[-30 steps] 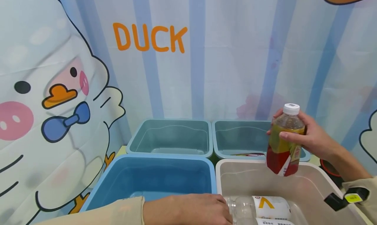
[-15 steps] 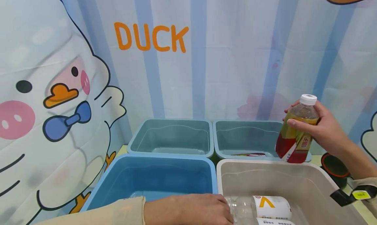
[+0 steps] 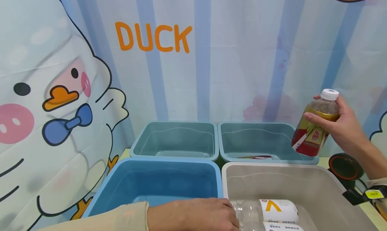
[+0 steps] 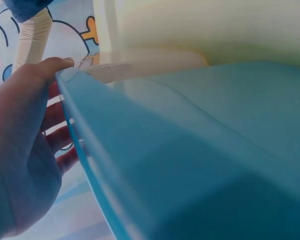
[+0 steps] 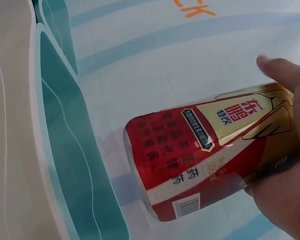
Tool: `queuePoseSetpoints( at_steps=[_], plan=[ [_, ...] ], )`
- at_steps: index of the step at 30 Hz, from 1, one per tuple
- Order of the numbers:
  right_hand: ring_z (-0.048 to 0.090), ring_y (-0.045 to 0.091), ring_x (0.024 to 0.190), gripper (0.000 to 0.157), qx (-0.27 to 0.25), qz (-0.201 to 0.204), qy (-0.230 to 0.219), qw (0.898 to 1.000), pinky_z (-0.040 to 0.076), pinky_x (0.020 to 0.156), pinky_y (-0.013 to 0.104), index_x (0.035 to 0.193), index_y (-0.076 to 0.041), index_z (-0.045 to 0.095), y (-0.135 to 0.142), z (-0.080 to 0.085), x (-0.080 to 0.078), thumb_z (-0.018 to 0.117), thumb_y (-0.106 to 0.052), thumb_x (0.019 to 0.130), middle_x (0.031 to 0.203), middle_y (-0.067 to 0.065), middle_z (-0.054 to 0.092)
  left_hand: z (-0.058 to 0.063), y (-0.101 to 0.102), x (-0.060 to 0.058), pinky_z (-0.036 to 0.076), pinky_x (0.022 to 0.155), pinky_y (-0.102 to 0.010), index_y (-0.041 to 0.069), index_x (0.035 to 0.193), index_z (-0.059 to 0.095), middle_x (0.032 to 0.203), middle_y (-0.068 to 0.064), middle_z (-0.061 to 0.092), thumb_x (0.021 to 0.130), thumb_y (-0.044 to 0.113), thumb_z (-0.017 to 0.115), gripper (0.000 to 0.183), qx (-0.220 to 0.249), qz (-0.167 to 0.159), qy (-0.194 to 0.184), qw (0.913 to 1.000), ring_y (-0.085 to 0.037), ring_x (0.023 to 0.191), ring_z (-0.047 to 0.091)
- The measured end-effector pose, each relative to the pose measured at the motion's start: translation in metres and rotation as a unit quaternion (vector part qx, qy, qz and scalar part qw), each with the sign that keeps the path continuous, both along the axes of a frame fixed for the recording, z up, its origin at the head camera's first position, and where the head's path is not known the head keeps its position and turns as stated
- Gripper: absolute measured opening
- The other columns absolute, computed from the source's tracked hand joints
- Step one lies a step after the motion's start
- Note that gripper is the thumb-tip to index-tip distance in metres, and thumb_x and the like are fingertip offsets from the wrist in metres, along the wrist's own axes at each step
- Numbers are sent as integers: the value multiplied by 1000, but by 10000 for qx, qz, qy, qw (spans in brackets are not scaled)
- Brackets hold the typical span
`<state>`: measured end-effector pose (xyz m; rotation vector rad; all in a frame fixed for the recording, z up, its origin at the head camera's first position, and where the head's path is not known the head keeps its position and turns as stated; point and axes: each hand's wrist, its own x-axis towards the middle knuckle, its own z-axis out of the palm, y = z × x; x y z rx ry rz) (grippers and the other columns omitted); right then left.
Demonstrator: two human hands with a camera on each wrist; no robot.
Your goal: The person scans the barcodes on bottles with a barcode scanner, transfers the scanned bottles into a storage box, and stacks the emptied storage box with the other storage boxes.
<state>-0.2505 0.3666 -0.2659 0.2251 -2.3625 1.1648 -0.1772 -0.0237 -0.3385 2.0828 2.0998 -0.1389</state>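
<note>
My right hand [image 3: 350, 133] grips a drink bottle [image 3: 312, 131] with a white cap and a red and gold label. In the head view it is tilted, raised above the right end of the back-right bin. The right wrist view has its label and base [image 5: 200, 150] close up. Down at the front, my left hand [image 3: 196, 214] curls over the rim of the blue bin [image 3: 169, 160]; in the left wrist view its fingers [image 4: 55, 137] pass behind the rim. Beside that hand, a clear bottle [image 3: 278, 210] with a white label lies in the beige bin [image 3: 323, 190], partly hidden.
Two teal bins stand behind: the left one [image 3: 178, 138] and the right one [image 3: 254, 135], with a flat printed item [image 3: 257, 157] on its floor. A dark round object with an orange ring [image 3: 346, 167] is at right. A printed cloth [image 3: 235, 56] hangs behind.
My right hand has carried the drink bottle up and to the right, from over the beige bin's back edge, tilting it more. The left hand has stayed in place.
</note>
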Motion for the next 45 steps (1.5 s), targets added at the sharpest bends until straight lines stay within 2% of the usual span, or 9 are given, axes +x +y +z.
queuePoseSetpoints(
  at_steps=[2, 5, 9, 15, 26, 32, 37, 40, 45],
  plan=[
    [47, 16, 105, 72, 41, -62, 38, 10000, 51, 74, 17, 160, -32, 29, 3, -1, -1, 70, -23, 101, 145, 18, 40, 0, 0, 0, 27, 110, -12, 28, 136, 70, 121, 22, 70, 104, 39, 64, 34, -18, -2, 22, 10000, 13, 109, 55],
    [47, 26, 112, 77, 73, -209, 60, 9997, 58, 86, 48, 163, -31, 24, 6, -1, -2, 70, -25, 101, 150, 23, 38, 1, 0, 0, 26, 110, -12, 28, 135, 70, 120, 22, 69, 105, 38, 64, 33, -53, 3, 89, 9999, 13, 109, 55],
    [43, 49, 120, 83, 84, -413, 55, 9991, 40, 92, 80, 164, -25, 20, 7, -2, -3, 72, -30, 100, 151, 26, 37, 1, 0, 0, 26, 110, -12, 28, 136, 70, 121, 22, 69, 105, 38, 63, 33, -78, -1, 128, 9999, 13, 109, 54],
    [40, 60, 124, 87, 27, -598, 163, 9981, 37, 92, 82, 164, -15, 17, 8, -5, -3, 73, -29, 98, 150, 30, 35, 1, -1, -1, 26, 110, -12, 27, 136, 70, 123, 21, 69, 104, 39, 65, 36, -32, 12, -9, 10000, 13, 111, 55],
    [38, 57, 125, 84, 22, -760, 228, 9968, 36, 94, 81, 164, -27, 21, 17, -9, -2, 73, -31, 98, 153, 29, 35, 0, -1, -1, 27, 110, -12, 28, 138, 69, 125, 21, 68, 102, 43, 66, 39, -89, 41, 110, 9999, 12, 114, 55],
    [42, 54, 119, 78, 282, -682, 246, 9970, 38, 91, 81, 162, -17, 27, 27, -14, -2, 72, -29, 99, 149, 29, 39, 0, -1, -1, 26, 110, -12, 28, 137, 70, 124, 21, 69, 102, 43, 66, 38, -60, 40, 74, 9999, 13, 112, 55],
    [45, 40, 117, 75, 381, -552, 145, 9976, 38, 90, 82, 160, -27, 23, 36, -18, -1, 70, -27, 101, 157, 25, 39, -1, -1, -1, 27, 110, -12, 28, 137, 69, 124, 21, 69, 100, 44, 68, 40, -37, 73, 61, 9999, 12, 113, 55],
    [47, 20, 113, 75, 322, -489, 104, 9982, 36, 92, 83, 158, -34, 20, 42, -21, -2, 69, -26, 102, 162, 18, 37, -1, -2, -1, 28, 110, -12, 29, 138, 69, 125, 21, 69, 99, 45, 68, 41, -22, 83, 69, 9999, 12, 115, 55],
    [42, 5, 104, 75, 220, -658, 48, 9976, 36, 94, 81, 161, -35, 20, 53, -28, -2, 67, -26, 103, 162, 17, 37, -1, -1, -1, 28, 111, -13, 29, 138, 69, 125, 21, 68, 100, 45, 67, 41, -26, 57, 18, 10000, 12, 114, 55]
  ],
)
